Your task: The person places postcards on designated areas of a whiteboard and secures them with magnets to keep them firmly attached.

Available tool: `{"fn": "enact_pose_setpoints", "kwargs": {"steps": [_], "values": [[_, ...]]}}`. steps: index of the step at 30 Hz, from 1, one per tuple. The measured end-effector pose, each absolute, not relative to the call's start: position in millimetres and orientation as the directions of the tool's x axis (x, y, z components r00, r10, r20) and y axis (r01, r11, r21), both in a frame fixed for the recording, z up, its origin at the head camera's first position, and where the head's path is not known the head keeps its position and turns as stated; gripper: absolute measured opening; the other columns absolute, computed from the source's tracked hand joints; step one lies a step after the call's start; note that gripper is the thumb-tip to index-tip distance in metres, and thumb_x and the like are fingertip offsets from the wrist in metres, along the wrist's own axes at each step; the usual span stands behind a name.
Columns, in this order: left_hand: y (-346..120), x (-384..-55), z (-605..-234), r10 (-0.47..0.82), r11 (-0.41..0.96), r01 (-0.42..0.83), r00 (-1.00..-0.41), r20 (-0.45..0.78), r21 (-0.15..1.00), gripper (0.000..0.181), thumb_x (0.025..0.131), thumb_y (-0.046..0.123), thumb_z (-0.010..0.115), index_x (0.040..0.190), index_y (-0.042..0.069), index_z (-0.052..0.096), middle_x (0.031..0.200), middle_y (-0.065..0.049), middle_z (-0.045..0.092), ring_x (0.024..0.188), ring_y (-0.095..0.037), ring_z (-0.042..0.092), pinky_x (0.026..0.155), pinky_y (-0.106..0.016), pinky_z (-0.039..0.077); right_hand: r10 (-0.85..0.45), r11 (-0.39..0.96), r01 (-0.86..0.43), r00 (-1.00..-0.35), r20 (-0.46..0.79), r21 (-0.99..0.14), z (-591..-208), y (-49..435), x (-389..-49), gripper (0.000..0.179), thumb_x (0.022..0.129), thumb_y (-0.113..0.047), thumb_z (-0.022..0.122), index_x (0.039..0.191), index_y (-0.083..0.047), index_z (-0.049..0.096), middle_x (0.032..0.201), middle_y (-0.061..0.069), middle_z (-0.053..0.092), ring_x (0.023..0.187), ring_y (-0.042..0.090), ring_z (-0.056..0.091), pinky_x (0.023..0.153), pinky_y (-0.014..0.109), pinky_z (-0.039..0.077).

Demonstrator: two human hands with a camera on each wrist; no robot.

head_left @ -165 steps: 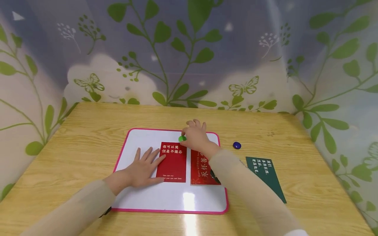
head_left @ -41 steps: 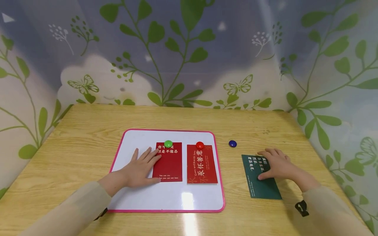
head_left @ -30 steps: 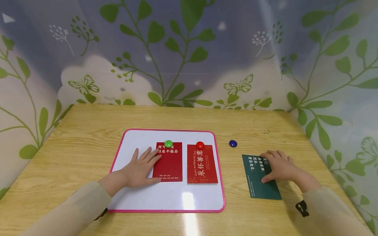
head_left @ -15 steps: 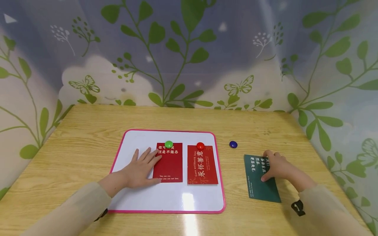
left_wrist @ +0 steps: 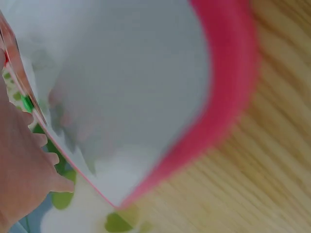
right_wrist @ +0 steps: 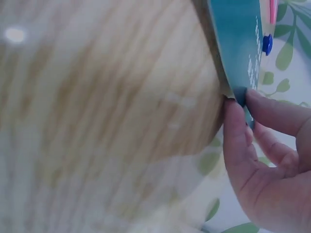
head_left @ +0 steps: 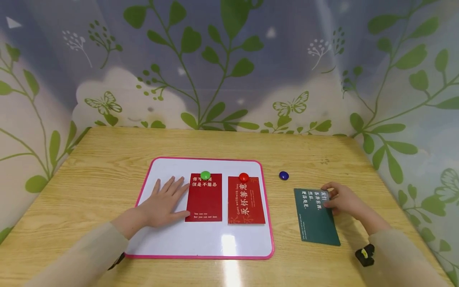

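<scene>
My right hand (head_left: 346, 202) pinches the upper right edge of a dark green card (head_left: 317, 219) with white writing; in the right wrist view the thumb lies on its face and fingers behind it. My left hand (head_left: 161, 205) lies spread on the whiteboard (head_left: 201, 241), its fingertips at the left edge of a red card (head_left: 204, 199). A green round magnet (head_left: 205, 175) sits on top of that card. Beside it is a second red card (head_left: 246, 205) under a red magnet (head_left: 244, 177).
A dark blue magnet (head_left: 283, 175) lies on the wooden table (head_left: 118, 147) between the board and the green card. The board has a pink rim (head_left: 201, 258). Behind the table hangs a leaf-patterned backdrop (head_left: 222, 79).
Earlier my right hand was at the green magnet, then moved to the green card and now pinches its edge. The red magnet came into view. My left hand has slid slightly left off the red card.
</scene>
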State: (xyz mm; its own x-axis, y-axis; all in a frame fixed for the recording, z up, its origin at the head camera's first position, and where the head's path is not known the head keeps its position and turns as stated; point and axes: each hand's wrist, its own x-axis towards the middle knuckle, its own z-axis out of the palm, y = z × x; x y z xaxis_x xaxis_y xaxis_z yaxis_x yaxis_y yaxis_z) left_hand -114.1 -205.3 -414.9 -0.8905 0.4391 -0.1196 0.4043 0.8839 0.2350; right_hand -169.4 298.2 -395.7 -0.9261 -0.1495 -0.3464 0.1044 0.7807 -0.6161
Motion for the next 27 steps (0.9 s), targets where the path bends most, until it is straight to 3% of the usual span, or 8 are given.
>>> {"fn": "enact_pose_setpoints", "kwargs": {"steps": [17,27], "values": [[-265.1,-118.8,-415.7,0.254,0.943,0.225,-0.963,-0.093,0.246,0.083,0.088,0.051,0.054,0.145,-0.003,0.025,0.151,-0.030,0.017,0.136,-0.053,0.012,0.102,-0.075,0.002,-0.245,0.587,0.118,-0.917,-0.314,-0.801,-398.2,314.7,-176.3,0.048,0.090,0.003,0.054,0.132,0.014,0.034,0.090,0.008,0.047,0.067,0.008,0.056,0.059,0.029,0.055],[-276.8,-115.8,-416.5,0.230,0.949,0.195,-0.966,-0.118,0.249,0.085,0.089,0.055,0.050,0.143,-0.006,0.026,0.151,-0.026,0.018,0.137,-0.051,0.010,0.101,-0.075,0.001,-0.288,0.495,0.193,-0.884,-0.369,-0.847,-384.4,295.9,-180.5,0.058,0.093,-0.006,0.054,0.141,0.007,0.025,0.097,0.004,0.045,0.075,0.007,0.056,0.069,0.029,0.055]]}}
